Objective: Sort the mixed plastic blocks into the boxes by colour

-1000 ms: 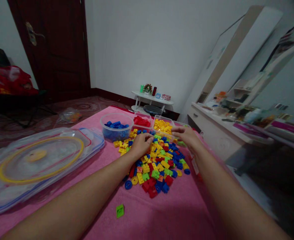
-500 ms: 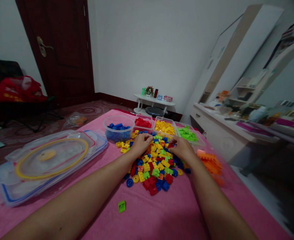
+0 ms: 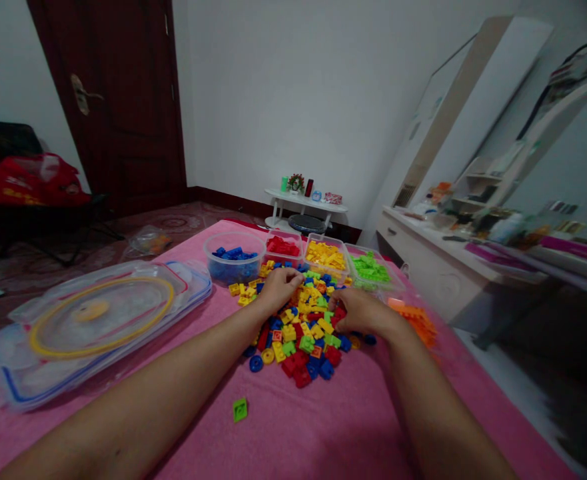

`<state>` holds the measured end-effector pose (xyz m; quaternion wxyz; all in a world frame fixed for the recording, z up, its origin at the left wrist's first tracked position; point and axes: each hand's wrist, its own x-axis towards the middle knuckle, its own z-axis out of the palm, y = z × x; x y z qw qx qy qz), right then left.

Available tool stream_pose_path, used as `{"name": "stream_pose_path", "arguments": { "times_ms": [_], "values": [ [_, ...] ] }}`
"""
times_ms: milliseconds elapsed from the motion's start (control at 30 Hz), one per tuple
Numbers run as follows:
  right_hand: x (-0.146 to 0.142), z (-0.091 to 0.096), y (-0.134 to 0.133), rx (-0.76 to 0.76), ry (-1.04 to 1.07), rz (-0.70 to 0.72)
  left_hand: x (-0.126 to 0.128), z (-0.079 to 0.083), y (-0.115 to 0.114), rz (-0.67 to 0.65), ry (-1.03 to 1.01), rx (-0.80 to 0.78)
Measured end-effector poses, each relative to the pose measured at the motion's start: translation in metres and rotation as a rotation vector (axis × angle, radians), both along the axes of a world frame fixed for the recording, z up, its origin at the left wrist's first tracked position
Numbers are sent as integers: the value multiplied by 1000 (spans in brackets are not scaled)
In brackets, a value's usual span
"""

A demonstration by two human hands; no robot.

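A heap of small plastic bricks (image 3: 306, 337) in red, blue, yellow and green lies on the pink cloth (image 3: 323, 427). My left hand (image 3: 279, 289) rests on the heap's far left side with its fingers curled down among yellow bricks. My right hand (image 3: 360, 311) lies on the heap's right side, fingers bent over red and green bricks. What either hand grips is hidden by the fingers. Behind the heap stand a round tub of blue bricks (image 3: 233, 257) and tubs of red bricks (image 3: 283, 245), yellow bricks (image 3: 324, 254) and green bricks (image 3: 370, 268).
Clear lids (image 3: 90, 320) with coloured rims are stacked at the left. Orange bricks (image 3: 416, 320) lie right of my right wrist. One green brick (image 3: 240, 409) sits alone near me. Beyond are a dark door (image 3: 118, 100), a small white table (image 3: 306, 199) and a cluttered dresser (image 3: 453, 247).
My right hand drew back from the yellow and green tubs and came down onto the right side of the heap. My left hand stayed on the heap.
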<state>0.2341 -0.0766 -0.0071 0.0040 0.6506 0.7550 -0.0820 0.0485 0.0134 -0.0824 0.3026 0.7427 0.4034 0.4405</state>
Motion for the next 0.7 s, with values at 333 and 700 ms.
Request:
{"name": "stream_pose_path", "arguments": {
  "times_ms": [333, 700],
  "values": [
    [-8, 13, 5, 215, 424, 12, 5, 38, -22, -363, -17, -19],
    [-13, 22, -3, 81, 1077, -184, -5, 51, -17, -468, -157, -220]
  ]
}}
